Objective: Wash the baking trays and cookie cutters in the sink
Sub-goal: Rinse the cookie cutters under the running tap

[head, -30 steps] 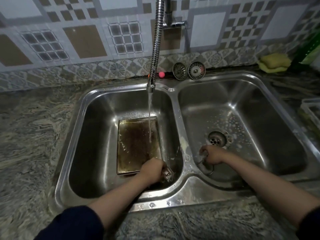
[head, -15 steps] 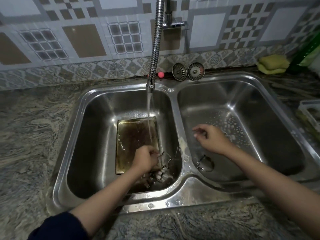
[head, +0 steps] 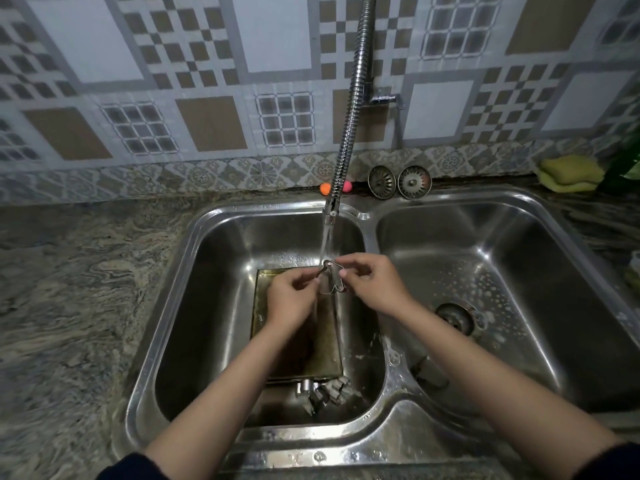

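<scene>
Where the mottled grey-beige stone counter [head: 79, 289] meets the wall of patterned square tiles [head: 207, 84], a stainless steel double-basin sink [head: 370, 441] fills the centre and right of the frame. From the upper centre a ribbed chrome flexible faucet hose [head: 353, 109] descends, its water stream [head: 325, 247] falling into the left basin. Beneath the stream, the left hand [head: 289, 301] and right hand [head: 375, 285] pinch a small figure-shaped metal cookie cutter [head: 331, 282] between fingertips, one at each side. Directly below, a rectangular browned baking tray [head: 327, 348] lies flat on the left basin floor, partly hidden by the left forearm. At the tray's near edge sits a cluster of further metal cookie cutters [head: 323, 393]. On the rear ledge lean two round metal drain strainers [head: 398, 181]; beside the hose sit small orange and pink balls [head: 325, 188]. A yellow-green sponge [head: 568, 173] occupies the upper right.
</scene>
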{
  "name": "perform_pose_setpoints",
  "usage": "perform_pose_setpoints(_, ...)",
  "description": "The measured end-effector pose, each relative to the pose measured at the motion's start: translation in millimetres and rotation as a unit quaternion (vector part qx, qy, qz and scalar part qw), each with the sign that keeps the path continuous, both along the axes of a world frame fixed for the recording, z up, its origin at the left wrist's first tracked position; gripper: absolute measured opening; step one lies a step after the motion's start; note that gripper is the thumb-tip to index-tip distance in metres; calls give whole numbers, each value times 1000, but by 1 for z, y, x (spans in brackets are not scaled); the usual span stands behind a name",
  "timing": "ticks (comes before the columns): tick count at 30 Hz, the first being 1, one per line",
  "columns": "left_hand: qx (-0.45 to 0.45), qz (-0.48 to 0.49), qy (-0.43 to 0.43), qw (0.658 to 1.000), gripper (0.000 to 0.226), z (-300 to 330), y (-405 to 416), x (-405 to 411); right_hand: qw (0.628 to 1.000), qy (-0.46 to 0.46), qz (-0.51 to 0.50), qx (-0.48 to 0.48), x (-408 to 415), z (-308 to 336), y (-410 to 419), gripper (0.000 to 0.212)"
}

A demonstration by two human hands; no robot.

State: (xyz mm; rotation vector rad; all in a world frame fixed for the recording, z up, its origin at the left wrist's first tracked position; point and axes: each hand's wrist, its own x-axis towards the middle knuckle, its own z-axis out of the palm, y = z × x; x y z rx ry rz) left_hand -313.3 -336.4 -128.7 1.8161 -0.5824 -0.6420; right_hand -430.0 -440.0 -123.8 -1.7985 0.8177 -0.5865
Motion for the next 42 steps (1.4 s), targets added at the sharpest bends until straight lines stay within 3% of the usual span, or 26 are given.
perform_pose_setpoints(5, -9, 22, 25, 999, 7, 5, -5, -1, 999, -40, 5, 7, 4, -2, 2, 23)
perform_pose_setpoints(12, -6, 88, 130, 988, 28, 18, -13, -9, 998, -57, 30, -4, 3, -5, 1, 27)
perform_pose_setpoints(16, -30, 102, 232, 967, 27, 22, -15, -11, 997, -69, 15, -12, 5, -4, 1, 27)
perform_pose_setpoints(19, -43, 113, 255, 959, 25, 23, -16, -10, 996, -83, -12, -6, 9, -4, 2, 25)
perform_pose_setpoints(35, -34, 89, 139, 986, 17, 32, -5, 8, 994, -103, -10, 21, 23, 5, -1, 23)
perform_pose_setpoints(39, -62, 42, 46, 996, 2, 32, -5, -1, 993, -113, -24, 21, 14, 5, -6, 27)
perform_pose_setpoints(42, -64, -1, -34, 997, 6, 32, -5, -7, 993, -115, -28, 19, 7, 6, -8, 27)
